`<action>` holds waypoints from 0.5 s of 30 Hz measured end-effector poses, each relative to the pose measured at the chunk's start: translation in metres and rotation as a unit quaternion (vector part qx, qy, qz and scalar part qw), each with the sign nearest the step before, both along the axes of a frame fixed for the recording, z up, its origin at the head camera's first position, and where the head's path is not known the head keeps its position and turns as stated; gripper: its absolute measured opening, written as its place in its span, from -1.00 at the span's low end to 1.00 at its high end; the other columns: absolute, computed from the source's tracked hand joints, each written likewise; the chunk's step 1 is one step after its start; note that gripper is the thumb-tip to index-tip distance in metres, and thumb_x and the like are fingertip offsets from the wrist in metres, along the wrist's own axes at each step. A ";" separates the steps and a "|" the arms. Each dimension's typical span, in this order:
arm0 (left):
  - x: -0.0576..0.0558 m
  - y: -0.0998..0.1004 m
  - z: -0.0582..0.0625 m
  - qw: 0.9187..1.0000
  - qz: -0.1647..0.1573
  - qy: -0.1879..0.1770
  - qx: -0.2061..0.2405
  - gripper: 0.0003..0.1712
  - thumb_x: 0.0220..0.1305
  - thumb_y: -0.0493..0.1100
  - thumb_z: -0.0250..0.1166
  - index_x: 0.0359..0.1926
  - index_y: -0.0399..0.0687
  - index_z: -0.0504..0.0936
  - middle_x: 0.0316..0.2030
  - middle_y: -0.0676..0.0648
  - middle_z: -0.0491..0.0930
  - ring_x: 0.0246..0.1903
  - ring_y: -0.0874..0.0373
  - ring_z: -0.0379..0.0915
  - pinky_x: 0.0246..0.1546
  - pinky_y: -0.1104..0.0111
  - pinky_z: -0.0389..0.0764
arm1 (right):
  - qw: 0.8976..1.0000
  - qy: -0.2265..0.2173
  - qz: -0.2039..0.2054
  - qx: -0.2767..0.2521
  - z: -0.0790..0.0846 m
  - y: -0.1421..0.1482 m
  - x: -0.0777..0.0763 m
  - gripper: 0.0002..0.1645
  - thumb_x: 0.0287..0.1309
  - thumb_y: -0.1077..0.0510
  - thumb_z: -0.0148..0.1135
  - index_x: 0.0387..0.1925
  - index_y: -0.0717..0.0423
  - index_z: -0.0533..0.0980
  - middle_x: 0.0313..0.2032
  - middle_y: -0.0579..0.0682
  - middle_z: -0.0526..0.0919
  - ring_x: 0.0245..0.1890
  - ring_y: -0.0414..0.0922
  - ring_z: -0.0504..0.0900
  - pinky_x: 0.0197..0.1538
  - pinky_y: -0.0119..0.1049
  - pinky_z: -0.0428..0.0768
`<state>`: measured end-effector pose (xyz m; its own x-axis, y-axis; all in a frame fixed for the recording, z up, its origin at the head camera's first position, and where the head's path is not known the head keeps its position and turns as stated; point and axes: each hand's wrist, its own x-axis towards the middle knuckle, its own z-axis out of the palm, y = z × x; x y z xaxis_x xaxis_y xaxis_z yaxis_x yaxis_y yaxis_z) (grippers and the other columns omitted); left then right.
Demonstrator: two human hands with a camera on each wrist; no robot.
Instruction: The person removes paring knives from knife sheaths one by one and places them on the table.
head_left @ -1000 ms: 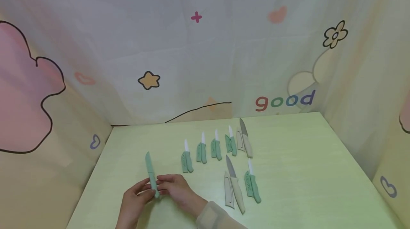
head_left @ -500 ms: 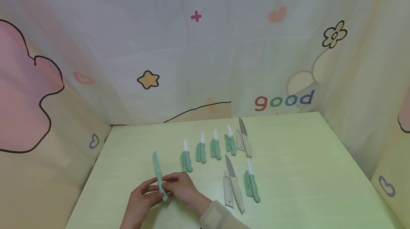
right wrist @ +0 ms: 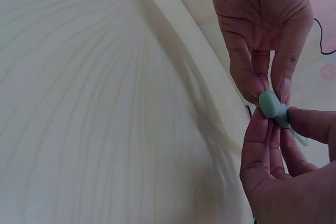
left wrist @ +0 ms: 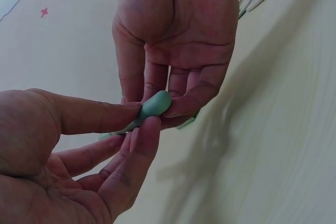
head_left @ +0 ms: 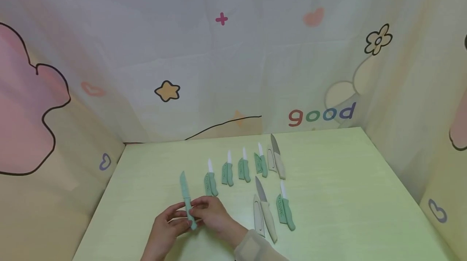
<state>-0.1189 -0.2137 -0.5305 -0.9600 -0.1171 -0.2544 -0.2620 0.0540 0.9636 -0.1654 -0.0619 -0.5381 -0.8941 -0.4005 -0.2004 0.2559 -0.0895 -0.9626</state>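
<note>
Both hands hold a green knife (head_left: 185,188) above the left part of the table, its tip pointing away from me. The blade part is green too; I cannot tell whether a sheath covers it. My left hand (head_left: 164,228) pinches the handle near its end from the left. From the right, my right hand (head_left: 217,216) pinches the handle higher up, nearer the blade. In the left wrist view the rounded handle end (left wrist: 156,103) shows between the fingertips of both hands. The right wrist view shows this handle end (right wrist: 269,104) as well, with the blade mostly hidden.
Right of the hands, several small green knives (head_left: 213,184) with white blades lie beside green sheaths (head_left: 207,184). A beige knife (head_left: 268,214) lies with its sheath (head_left: 258,217) near the front, another beige knife (head_left: 279,163) at the back. A patterned curtain (head_left: 204,58) stands behind the table.
Both hands have moved right with the green knife. The right hand's thumb has come onto the handle, where its fingers were beside it before. The knives on the table have stayed put.
</note>
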 end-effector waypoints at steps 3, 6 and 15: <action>0.000 0.003 0.001 1.000 -0.003 0.001 0.000 -0.35 0.04 -0.48 0.37 0.21 -0.25 0.46 -0.12 -0.29 0.57 -0.19 -0.04 0.59 -0.24 0.20 0.73 | 1.000 -0.004 -0.003 0.003 0.002 0.003 0.001 -0.73 0.13 0.34 0.28 -0.11 0.37 0.55 -0.34 0.09 0.70 -0.38 -0.06 0.67 -0.35 -0.19 0.73; 0.000 0.007 0.002 1.000 -0.007 0.001 0.001 -0.36 0.04 -0.47 0.37 0.20 -0.25 0.46 -0.12 -0.29 0.56 -0.18 -0.04 0.58 -0.23 0.19 0.73 | 1.000 -0.006 -0.011 0.004 0.001 0.005 0.002 -0.73 0.12 0.39 0.25 -0.10 0.41 0.53 -0.33 0.15 0.69 -0.37 -0.02 0.66 -0.34 -0.14 0.74; 0.000 0.014 -0.001 0.999 -0.047 0.003 0.018 -0.33 0.04 -0.45 0.38 0.23 -0.28 0.43 -0.10 -0.30 0.51 -0.18 -0.05 0.58 -0.21 0.16 0.73 | 1.000 -0.002 -0.021 0.001 -0.004 0.020 0.004 -0.74 0.09 0.37 0.29 -0.14 0.36 0.55 -0.35 0.09 0.67 -0.40 -0.06 0.65 -0.35 -0.12 0.73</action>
<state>-0.1186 -0.1994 -0.5312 -0.9676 -0.0180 -0.2517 -0.2523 0.0441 0.9667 -0.1609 -0.0422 -0.5418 -0.9093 -0.3626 -0.2040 0.2549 -0.0980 -0.9620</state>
